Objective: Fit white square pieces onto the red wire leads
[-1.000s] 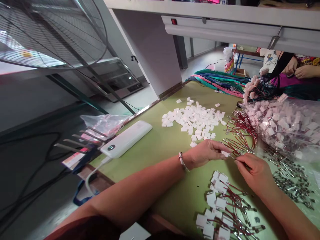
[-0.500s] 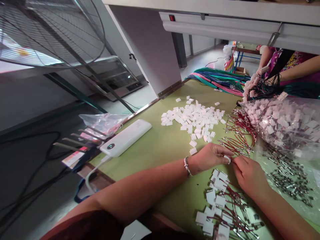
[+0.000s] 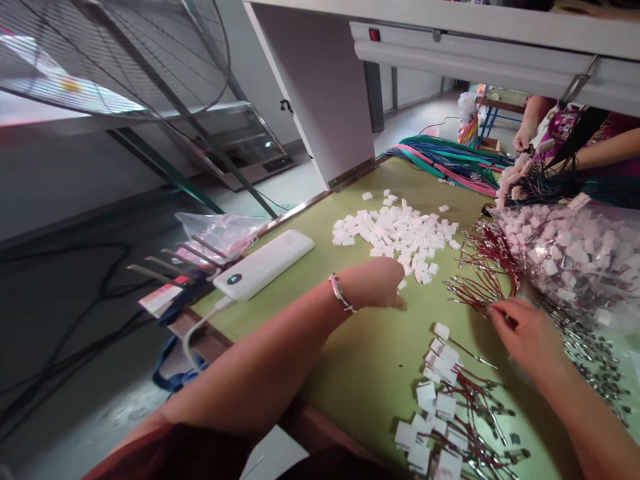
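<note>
My left hand (image 3: 377,283), with a bracelet at the wrist, is at the near edge of a pile of white plastic connector housings (image 3: 395,227). Its fingers curl downward and are mostly hidden; a white piece shows beside the thumb. At the near ends of a bundle of red wires with metal terminals (image 3: 480,287), my right hand (image 3: 530,333) pinches thumb and forefinger together on a wire end. Between my arms lie several connectors fitted with red wires (image 3: 443,363). One wired connector (image 3: 442,331) lies at the far end of that group.
A white power bank (image 3: 270,263) with a cable lies at the table's left edge. On the right are a clear bag of white connectors (image 3: 575,247) and loose dark metal-ended parts (image 3: 595,353). Beyond, a co-worker's hands handle wired connectors near bundled cables (image 3: 445,157). A fan (image 3: 115,60) stands left.
My hands have come apart. The left moved left to the housings pile, the right slightly right to the red wires. One more wired connector lies at the group's far end.
</note>
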A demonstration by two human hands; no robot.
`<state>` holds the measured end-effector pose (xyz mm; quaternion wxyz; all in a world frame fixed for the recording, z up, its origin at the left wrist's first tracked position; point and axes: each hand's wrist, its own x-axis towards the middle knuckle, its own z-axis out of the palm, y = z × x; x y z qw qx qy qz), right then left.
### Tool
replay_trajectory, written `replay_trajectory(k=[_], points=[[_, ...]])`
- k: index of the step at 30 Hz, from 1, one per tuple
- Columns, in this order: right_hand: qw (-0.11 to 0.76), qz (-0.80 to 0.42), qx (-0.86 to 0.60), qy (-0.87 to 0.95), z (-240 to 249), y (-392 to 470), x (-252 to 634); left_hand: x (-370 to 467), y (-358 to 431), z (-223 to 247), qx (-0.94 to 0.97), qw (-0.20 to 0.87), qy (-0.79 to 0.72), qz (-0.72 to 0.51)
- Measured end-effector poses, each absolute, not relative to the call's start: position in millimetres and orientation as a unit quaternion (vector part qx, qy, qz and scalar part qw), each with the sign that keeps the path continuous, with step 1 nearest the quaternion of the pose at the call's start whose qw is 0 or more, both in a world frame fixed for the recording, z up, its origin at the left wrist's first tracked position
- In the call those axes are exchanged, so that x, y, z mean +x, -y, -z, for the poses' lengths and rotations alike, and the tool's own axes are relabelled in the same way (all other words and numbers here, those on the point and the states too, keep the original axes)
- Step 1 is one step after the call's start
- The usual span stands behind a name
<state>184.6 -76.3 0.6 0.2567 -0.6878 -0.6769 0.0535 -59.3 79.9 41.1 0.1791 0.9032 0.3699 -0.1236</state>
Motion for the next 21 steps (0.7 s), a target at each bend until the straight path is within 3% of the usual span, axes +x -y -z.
replay_trajectory(k=[3, 8, 12, 17, 21], points=[[0.257, 0.018, -0.737, 0.625, -8, 72, 213, -49, -71, -31, 0.917, 0.163, -0.352, 0.098], [0.233, 0.007, -0.786, 0.573, -16, 72, 236, -43, -71, -21, 0.935, 0.162, -0.308, 0.071], [0.194, 0.024, -0.779, 0.596, -4, 61, 227, -37, -73, -14, 0.937, 0.179, -0.298, 0.028], [0.084, 0.104, -0.792, 0.595, 12, 48, 204, -29, -68, -6, 0.946, 0.205, -0.252, -0.011], [0.092, 0.098, -0.784, 0.606, 14, 52, 198, -31, -73, -3, 0.948, 0.207, -0.240, -0.029]])
